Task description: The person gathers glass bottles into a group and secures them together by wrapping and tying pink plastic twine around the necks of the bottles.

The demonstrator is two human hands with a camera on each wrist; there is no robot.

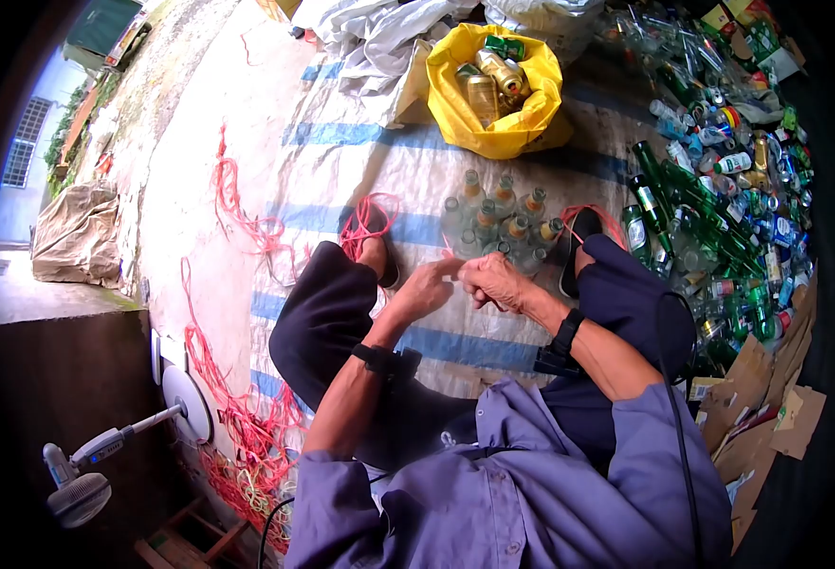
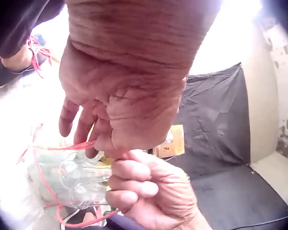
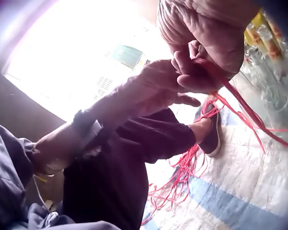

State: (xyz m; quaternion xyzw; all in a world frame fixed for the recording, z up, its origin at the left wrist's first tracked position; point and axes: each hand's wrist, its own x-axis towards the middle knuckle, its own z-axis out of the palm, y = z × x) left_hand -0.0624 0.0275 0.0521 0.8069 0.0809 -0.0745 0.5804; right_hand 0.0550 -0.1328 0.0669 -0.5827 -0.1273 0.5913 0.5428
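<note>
Several clear glass bottles (image 1: 504, 203) stand bunched upright between the person's feet, red plastic twine (image 2: 47, 185) running around them. Just on the near side of this bunch, the two hands meet. The right hand (image 1: 498, 282) grips the twine (image 3: 230, 91) in its curled fingers, and strands trail from it toward the bottles. Fingertip to fingertip with it, the left hand (image 1: 427, 289) pinches a strand of the same twine, which in the left wrist view stretches across the bottle glass. The pinch point itself is hidden behind the palm in that view.
A yellow bag (image 1: 498, 142) of cans stands beyond the bottles. Green bottles (image 1: 659, 204) and mixed cans are heaped at right, with flattened cardboard (image 1: 749, 398) nearer. Loose red twine (image 1: 237, 417) lies at left beside a fan (image 1: 81, 498). A striped sheet (image 1: 322, 137) covers the ground.
</note>
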